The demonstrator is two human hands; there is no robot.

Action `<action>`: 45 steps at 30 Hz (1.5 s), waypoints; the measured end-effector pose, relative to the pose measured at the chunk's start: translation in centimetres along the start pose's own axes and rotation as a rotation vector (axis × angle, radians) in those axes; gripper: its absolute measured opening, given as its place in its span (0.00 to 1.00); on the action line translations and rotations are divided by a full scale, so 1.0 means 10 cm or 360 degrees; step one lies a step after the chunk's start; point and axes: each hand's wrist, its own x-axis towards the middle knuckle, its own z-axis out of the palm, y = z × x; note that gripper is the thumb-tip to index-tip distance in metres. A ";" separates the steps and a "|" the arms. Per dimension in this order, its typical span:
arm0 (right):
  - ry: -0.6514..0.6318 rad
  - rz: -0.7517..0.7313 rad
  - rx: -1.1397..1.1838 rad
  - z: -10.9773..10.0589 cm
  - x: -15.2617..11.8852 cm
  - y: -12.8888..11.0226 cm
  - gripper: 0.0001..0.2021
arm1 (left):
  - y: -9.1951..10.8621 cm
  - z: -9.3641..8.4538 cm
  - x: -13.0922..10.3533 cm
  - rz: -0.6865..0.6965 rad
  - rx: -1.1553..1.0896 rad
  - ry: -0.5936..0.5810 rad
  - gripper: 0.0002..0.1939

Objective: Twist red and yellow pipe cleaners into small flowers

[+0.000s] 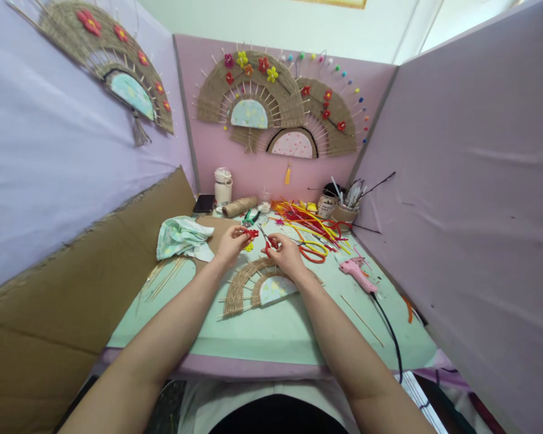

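Clearly the work is somewhere in its middle; the twine fan [253, 283] lies flat on the green table [298, 328], just in front of both hands, and its woven jute arc looks mostly wound over the sticks, with a pale paper half-circle set in its centre; no flower is fixed on it yet, as far as I can see, while the three finished fans [262, 99] on the pink and lilac walls carry several flowers each; so I judge that the decorating part is left to do.

The left hand [230, 244] is raised a little above the far edge of the fan, wrist bent inward, and its fingertips are pinched closed on a small red flower [252, 232] made of pipe cleaner; a yellow piece lies just under it on the table. The right hand [286, 253] is close beside it, fingers curled around the red handles of the scissors [268, 240], whose blades point up and to the left, toward the flower; I cannot tell if the blades are open or closed, they are too small. Both forearms come straight in from the bottom and nearly meet over the fan.

Near the right hand lie the pile of coloured pipe cleaners [312, 226] and a pink glue gun [356, 274] with its black cord; a folded cloth [183, 238] and loose thin sticks [165, 277] are on the left side.
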 end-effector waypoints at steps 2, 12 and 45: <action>-0.0002 -0.0057 -0.0167 -0.02 -0.01 -0.01 0.15 | -0.01 -0.02 0.00 -0.0168 -0.0063 -0.0075 0.15; -0.0080 -0.0011 -0.0464 -0.12 0.00 0.07 0.14 | 0.00 -0.05 0.02 -0.0340 0.0048 -0.0271 0.12; -0.0473 0.0428 0.0304 -0.06 -0.04 0.01 0.13 | -0.06 -0.03 0.01 0.0348 0.0735 -0.0212 0.09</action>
